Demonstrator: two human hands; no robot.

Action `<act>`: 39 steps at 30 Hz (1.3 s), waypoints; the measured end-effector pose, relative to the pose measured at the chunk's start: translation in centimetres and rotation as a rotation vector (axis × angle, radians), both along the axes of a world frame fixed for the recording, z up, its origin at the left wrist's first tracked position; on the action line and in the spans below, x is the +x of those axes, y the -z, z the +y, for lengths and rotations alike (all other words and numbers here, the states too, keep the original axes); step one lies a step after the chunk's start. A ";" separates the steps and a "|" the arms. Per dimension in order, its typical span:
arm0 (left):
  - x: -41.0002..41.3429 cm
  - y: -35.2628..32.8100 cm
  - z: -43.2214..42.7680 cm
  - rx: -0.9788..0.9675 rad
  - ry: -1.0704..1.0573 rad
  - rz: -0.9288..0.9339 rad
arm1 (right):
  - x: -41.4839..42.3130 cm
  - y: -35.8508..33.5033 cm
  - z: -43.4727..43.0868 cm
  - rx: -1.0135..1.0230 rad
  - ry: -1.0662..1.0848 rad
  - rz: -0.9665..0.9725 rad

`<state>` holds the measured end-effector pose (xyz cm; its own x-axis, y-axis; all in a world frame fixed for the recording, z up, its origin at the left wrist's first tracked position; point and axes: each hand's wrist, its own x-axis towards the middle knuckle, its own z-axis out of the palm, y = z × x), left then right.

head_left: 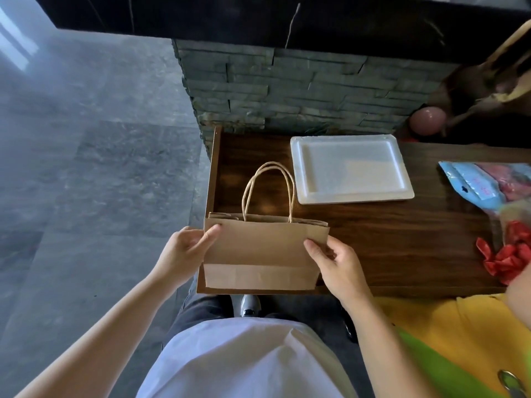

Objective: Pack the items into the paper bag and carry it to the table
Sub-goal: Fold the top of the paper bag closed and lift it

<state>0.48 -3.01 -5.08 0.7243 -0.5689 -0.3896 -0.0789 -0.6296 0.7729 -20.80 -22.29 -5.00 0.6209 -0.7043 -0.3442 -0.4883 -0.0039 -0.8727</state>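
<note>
Both hands' grip, left hand (186, 251) and right hand (336, 265), on flat paper bag (258, 254), fingertips hidden behind.

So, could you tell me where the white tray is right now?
The white tray lies on the wooden table, behind and right of the paper bag, near the stone wall.

Home interior — stone wall (287, 90), wooden table (402, 239).

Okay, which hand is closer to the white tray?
Right. The right hand holds the paper bag's edge just below the white tray; the left hand grips the bag's far side.
</note>
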 end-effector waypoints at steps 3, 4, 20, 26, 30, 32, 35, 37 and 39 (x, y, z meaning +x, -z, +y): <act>-0.3 0.6 -0.6 0.056 -0.079 0.128 | 0.9 0.6 0.4 -0.116 0.105 0.149; -0.4 0.7 -0.8 0.074 -0.103 0.161 | 1.1 0.7 0.5 -0.165 0.127 0.193; -1.7 3.1 -2.4 -0.068 0.592 -0.642 | 6.3 1.5 3.5 -0.759 -0.459 0.210; 1.8 4.3 0.5 -0.087 0.401 -0.457 | 2.8 3.0 -0.6 -0.659 -0.307 0.334; 3.3 5.1 2.0 -0.068 0.237 -0.258 | 1.0 4.0 -1.4 -0.435 -0.176 0.258; 3.1 5.6 2.2 -0.078 0.223 -0.216 | 0.7 4.2 -1.5 -0.307 -0.122 0.240; 2.5 5.8 2.4 -0.139 0.139 -0.195 | 0.4 4.7 -1.5 -0.185 -0.100 0.219; 2.0 5.6 2.1 -0.150 0.160 -0.223 | 0.3 4.8 -1.6 -0.130 -0.074 0.190; 1.5 5.6 1.9 -0.150 0.188 -0.224 | 0.4 5.1 -1.5 -0.059 -0.041 0.172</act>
